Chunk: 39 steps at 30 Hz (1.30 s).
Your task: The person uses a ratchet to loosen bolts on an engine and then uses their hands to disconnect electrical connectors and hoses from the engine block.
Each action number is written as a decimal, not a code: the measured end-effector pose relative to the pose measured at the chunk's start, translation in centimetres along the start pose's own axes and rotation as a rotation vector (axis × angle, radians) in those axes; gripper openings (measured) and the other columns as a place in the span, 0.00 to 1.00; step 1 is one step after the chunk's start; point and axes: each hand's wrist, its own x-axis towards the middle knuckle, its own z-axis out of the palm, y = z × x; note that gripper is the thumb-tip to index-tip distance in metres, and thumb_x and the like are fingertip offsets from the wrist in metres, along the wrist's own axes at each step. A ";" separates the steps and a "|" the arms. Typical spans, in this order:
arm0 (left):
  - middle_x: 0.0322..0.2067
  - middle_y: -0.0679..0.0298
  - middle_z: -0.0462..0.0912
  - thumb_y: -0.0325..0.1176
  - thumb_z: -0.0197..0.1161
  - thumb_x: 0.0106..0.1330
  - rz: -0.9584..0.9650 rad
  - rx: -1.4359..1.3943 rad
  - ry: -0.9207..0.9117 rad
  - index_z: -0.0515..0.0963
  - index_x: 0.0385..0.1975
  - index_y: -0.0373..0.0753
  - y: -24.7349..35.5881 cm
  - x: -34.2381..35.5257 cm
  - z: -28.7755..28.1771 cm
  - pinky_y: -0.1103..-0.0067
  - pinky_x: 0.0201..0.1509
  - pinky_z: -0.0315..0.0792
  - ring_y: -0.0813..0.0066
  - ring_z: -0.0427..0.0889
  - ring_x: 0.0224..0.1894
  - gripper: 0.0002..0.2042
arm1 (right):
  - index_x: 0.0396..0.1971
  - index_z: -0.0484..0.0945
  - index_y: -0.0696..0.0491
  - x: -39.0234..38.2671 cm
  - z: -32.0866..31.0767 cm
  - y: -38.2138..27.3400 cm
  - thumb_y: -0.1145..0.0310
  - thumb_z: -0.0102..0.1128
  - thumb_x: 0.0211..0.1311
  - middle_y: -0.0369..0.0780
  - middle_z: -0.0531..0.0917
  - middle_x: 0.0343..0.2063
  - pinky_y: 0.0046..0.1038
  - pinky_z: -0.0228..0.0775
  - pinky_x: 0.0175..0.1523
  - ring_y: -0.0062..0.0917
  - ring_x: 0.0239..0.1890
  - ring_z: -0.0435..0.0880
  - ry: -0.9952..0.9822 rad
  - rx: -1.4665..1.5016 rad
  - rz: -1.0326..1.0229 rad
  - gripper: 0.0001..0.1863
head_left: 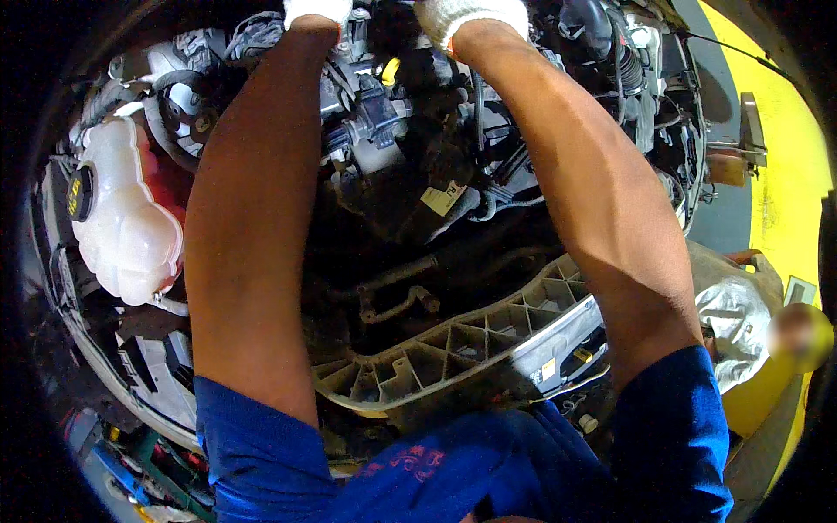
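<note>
Both my arms reach far forward over an open engine bay. My left hand (318, 9), in a white knit glove, shows only its wrist end at the top edge, by the engine's far side. My right hand (475, 14), gloved the same way, is also cut off there. The fingers of both lie outside the picture, so what they touch or hold is hidden. Between my forearms sits the engine (375, 118) with hoses and cables. A yellow dipstick handle (390, 71) stands up from it, nearer my left hand.
Left of my left arm is a translucent coolant tank (131, 209) with a black cap (80, 193). A ribbed crossmember (453, 349) runs across in front of my body. Tools (122, 471) lie at lower left. Another person (750, 314) is low at the right, by yellow floor (785, 174).
</note>
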 end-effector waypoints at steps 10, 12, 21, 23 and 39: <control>0.37 0.51 0.88 0.38 0.60 0.65 0.527 0.930 0.065 0.86 0.39 0.42 -6.2 5.2 -1.5 0.60 0.49 0.80 0.49 0.87 0.39 0.11 | 0.52 0.85 0.49 1.3 2.0 -0.4 0.53 0.56 0.66 0.49 0.88 0.49 0.41 0.77 0.59 0.42 0.54 0.87 0.080 -0.095 -0.048 0.21; 0.35 0.49 0.88 0.38 0.56 0.67 0.386 0.611 0.056 0.86 0.37 0.39 -4.0 2.5 1.4 0.61 0.47 0.78 0.50 0.86 0.36 0.13 | 0.58 0.80 0.48 3.3 3.6 2.4 0.50 0.54 0.68 0.51 0.85 0.54 0.48 0.68 0.67 0.38 0.59 0.84 0.212 -0.254 -0.045 0.25; 0.40 0.47 0.87 0.31 0.66 0.62 0.326 0.424 -0.060 0.84 0.45 0.35 -1.6 -0.4 -0.8 0.63 0.51 0.79 0.50 0.86 0.44 0.13 | 0.56 0.84 0.44 11.3 4.1 0.0 0.52 0.53 0.69 0.43 0.84 0.58 0.39 0.76 0.62 0.38 0.60 0.83 0.037 -0.167 -0.166 0.22; 0.40 0.49 0.87 0.32 0.69 0.61 0.507 0.697 0.015 0.83 0.46 0.37 -3.6 2.1 -3.4 0.64 0.52 0.80 0.50 0.87 0.44 0.14 | 0.54 0.84 0.45 10.6 3.8 0.1 0.45 0.56 0.68 0.45 0.86 0.54 0.39 0.78 0.59 0.40 0.55 0.86 0.067 -0.008 -0.303 0.25; 0.30 0.44 0.85 0.26 0.55 0.64 0.618 0.797 0.202 0.83 0.31 0.37 -3.0 3.0 -0.5 0.56 0.45 0.79 0.41 0.86 0.38 0.08 | 0.42 0.89 0.51 12.2 3.5 2.2 0.61 0.54 0.66 0.47 0.88 0.46 0.43 0.80 0.53 0.43 0.52 0.87 0.091 -0.222 -0.284 0.16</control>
